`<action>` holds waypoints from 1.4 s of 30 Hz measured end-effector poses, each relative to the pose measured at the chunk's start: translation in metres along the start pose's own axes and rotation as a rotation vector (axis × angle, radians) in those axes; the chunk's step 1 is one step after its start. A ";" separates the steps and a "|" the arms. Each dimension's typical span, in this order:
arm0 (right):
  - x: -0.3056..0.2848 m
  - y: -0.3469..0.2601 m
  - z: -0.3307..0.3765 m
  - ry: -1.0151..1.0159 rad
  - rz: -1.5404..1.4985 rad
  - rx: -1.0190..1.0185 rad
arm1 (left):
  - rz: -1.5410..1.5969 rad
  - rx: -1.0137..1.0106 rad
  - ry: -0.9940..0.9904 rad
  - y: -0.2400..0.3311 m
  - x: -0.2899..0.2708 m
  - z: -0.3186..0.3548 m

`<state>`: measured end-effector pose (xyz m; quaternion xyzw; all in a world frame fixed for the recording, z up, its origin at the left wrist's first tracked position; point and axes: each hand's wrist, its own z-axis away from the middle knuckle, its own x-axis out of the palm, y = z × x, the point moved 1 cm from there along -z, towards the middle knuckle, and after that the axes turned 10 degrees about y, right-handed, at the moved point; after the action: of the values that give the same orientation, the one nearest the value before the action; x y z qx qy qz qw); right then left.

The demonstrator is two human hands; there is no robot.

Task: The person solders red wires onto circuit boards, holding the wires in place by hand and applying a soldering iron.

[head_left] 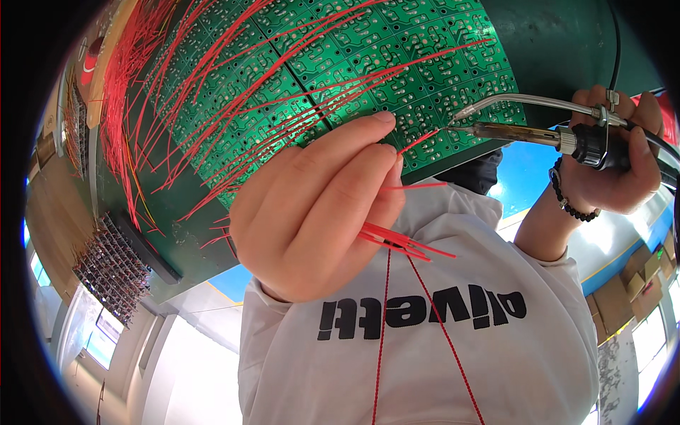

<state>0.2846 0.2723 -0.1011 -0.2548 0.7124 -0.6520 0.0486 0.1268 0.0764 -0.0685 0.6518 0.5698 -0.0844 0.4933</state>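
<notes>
My left hand (312, 212) is closed around a bundle of thin red wires (407, 244). Between thumb and fingertips, one red wire (423, 140) sticks out toward a green circuit board panel (453, 67), its end close to solder pads. In my right hand (627, 166) is a soldering iron (520, 133) with a black grip. A bent metal solder-feed tube (528, 101) is clamped to it. The iron's tip and the tube's end come together at the wire's end; whether they touch it I cannot tell. Several red wires (276, 103) stretch across the panel's left part.
A thick heap of red wires (120, 106) hangs at the left. Below it a dark bar (150, 248) lies beside a board crowded with components (113, 269). The panel rests on a dark green surface (567, 42). A black cable (615, 46) runs at the upper right.
</notes>
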 end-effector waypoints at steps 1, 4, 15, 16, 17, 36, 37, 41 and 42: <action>0.001 0.000 0.000 -0.004 -0.008 0.007 | 0.000 -0.001 0.000 0.000 0.000 0.001; 0.004 0.001 0.000 -0.013 -0.034 0.025 | 0.006 -0.010 0.037 -0.002 0.003 0.003; 0.009 -0.005 0.002 0.089 0.052 0.026 | 0.035 -0.023 0.078 0.000 0.005 0.003; 0.010 -0.006 0.002 0.107 0.072 0.020 | 0.036 -0.023 0.078 -0.001 0.006 0.003; 0.010 -0.006 0.002 0.107 0.073 0.020 | 0.040 -0.019 0.087 -0.001 0.007 0.003; 0.016 -0.006 0.003 0.135 0.099 0.005 | 0.036 -0.010 0.073 0.001 0.004 0.001; 0.016 -0.007 0.003 0.133 0.097 0.004 | 0.037 -0.007 0.074 0.003 0.003 0.000; 0.014 -0.011 0.000 0.125 0.078 -0.003 | 0.145 -0.061 0.108 0.006 -0.003 -0.003; 0.013 -0.011 0.000 0.126 0.076 -0.004 | 0.200 -0.066 0.149 0.005 -0.004 -0.002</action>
<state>0.2770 0.2664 -0.0868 -0.1861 0.7247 -0.6628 0.0280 0.1291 0.0762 -0.0620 0.6934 0.5395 0.0328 0.4765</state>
